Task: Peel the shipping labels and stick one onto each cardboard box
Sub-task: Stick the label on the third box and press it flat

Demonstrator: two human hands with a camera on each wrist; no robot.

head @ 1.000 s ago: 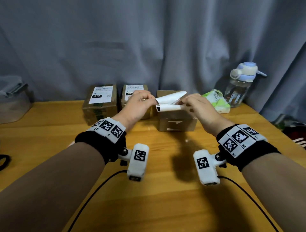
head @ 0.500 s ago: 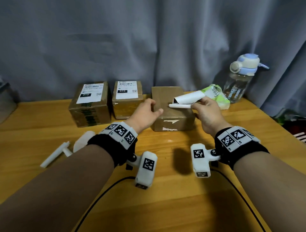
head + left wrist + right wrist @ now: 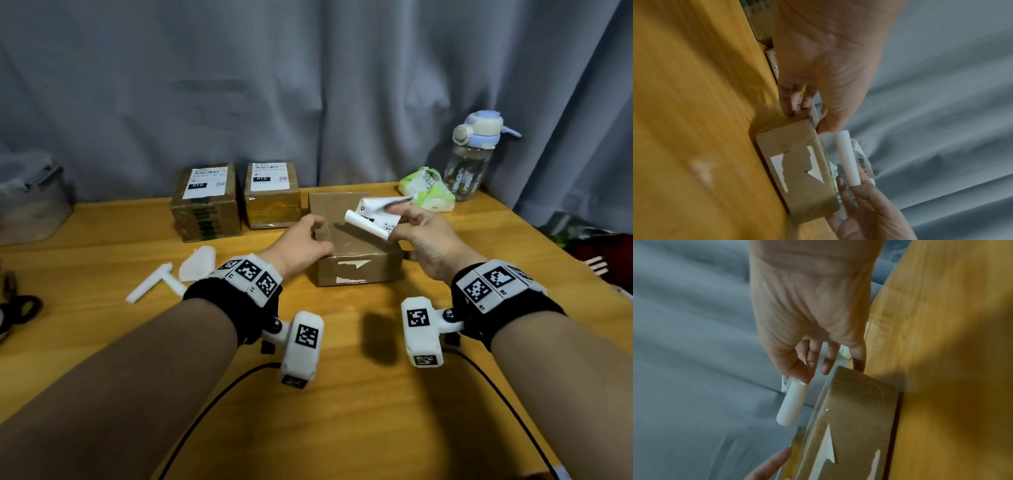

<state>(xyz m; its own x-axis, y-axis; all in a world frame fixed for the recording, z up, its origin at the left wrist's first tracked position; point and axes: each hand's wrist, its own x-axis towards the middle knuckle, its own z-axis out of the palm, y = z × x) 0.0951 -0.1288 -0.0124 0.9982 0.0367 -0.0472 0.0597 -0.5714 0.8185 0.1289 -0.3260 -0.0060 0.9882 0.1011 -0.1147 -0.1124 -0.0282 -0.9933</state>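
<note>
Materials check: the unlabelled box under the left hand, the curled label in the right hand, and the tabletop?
Unlabelled box: brown cardboard, matte, with glossy clear tape and white patches that look like torn paper.
Curled label: thin white paper with a printed barcode; it holds a tight roll. Adhesive side not discernible.
Tabletop: yellow wood or wood-look laminate, streaky grain, slight sheen.

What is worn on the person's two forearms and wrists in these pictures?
Both forearms are bare, with no sleeves. Each wrist carries a black band topped by white blocks printed with black square codes. A white camera housing, also coded, hangs under each wrist, and a thin black cable trails back from it.
</note>
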